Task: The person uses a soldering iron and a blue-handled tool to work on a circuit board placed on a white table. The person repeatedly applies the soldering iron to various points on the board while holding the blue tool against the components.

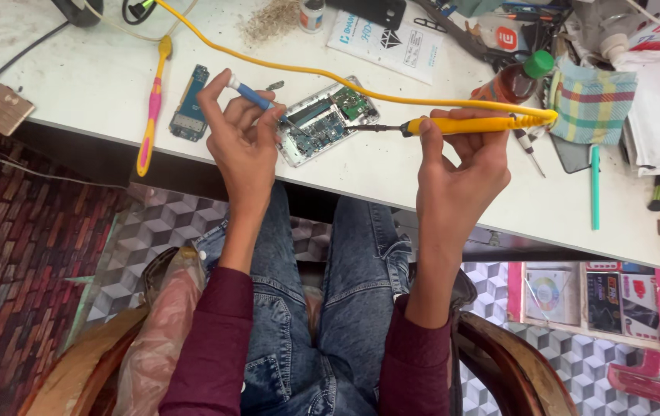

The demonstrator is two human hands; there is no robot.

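Observation:
My left hand (241, 135) grips a thin blue-handled tool (253, 96) whose tip points down onto an opened phone (322, 123) with its circuit board showing, lying on the white table (391, 173). My right hand (461, 166) holds a yellow soldering iron (472, 123) level, its dark tip aimed left at the phone's right edge. The iron's yellow cord (291, 69) loops over the phone toward the table's back.
A loose blue circuit board (190, 104) and a pink-and-yellow toothbrush (153, 104) lie left of the phone. A plaid cloth (593, 100), a green-capped bottle (519, 77), a teal stick (594, 185), small screwdrivers and papers crowd the right. My knees are under the table edge.

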